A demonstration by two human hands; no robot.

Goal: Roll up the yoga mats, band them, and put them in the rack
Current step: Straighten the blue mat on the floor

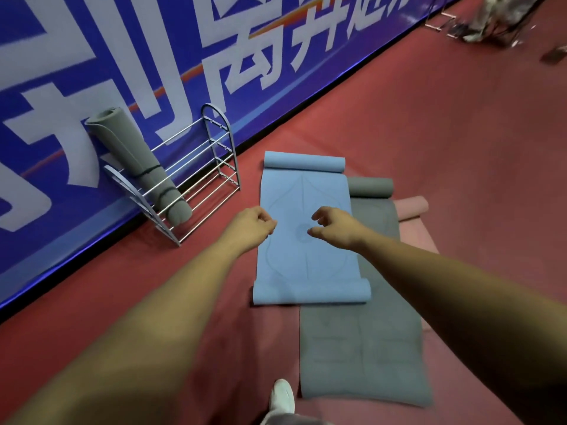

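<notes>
A light blue yoga mat (306, 262) lies flat on the red floor, curled at its far and near ends. It overlaps a grey mat (362, 348), and a pink mat (411, 210) lies under that one to the right. My left hand (253, 227) hovers over the blue mat's left edge with fingers curled in and nothing in them. Over the blue mat's middle, my right hand (333, 227) has its fingers apart and holds nothing. A rolled, banded grey mat (144, 167) leans in the metal rack (214, 167) at the left.
A blue banner wall (153, 56) runs along the left behind the rack. My white shoe (282, 397) stands at the bottom edge by the grey mat. Metal frames and clutter (491, 23) sit at the far top right on the red floor (445, 133).
</notes>
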